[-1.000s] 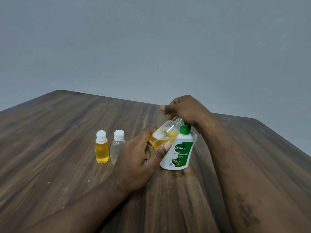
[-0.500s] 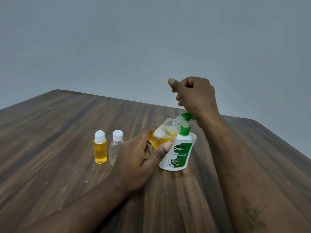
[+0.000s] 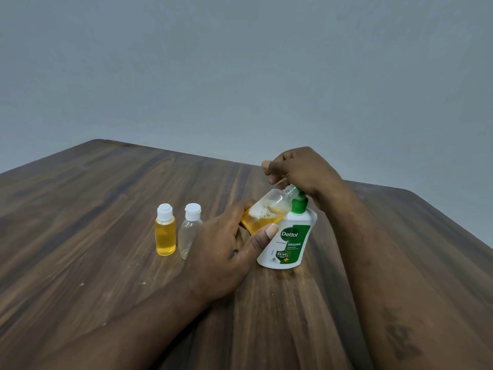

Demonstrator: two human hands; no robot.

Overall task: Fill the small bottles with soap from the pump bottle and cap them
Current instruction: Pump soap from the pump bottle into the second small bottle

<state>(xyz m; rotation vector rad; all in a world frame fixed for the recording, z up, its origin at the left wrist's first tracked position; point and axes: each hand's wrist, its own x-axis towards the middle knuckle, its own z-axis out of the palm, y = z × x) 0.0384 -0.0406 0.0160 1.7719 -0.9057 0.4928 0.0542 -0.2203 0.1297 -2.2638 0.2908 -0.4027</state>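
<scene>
My left hand grips a small clear bottle, tilted, uncapped, about half full of orange foamy soap. Its open neck sits at the green nozzle of the white pump bottle, which stands on the wooden table. My right hand rests fisted on the green pump head, pressing it down; the head is mostly hidden under the hand. To the left stand two capped small bottles: one full of orange soap and a clear empty-looking one, partly hidden behind my left hand.
The table's far edge runs just behind my right hand, and its right edge slopes down toward the lower right. A plain grey wall fills the background. A few small crumbs lie on the wood near the front left.
My right hand rose off the pump, letting the head spring up, then came back down onto it. The soap level in the tilted bottle has risen a little.
</scene>
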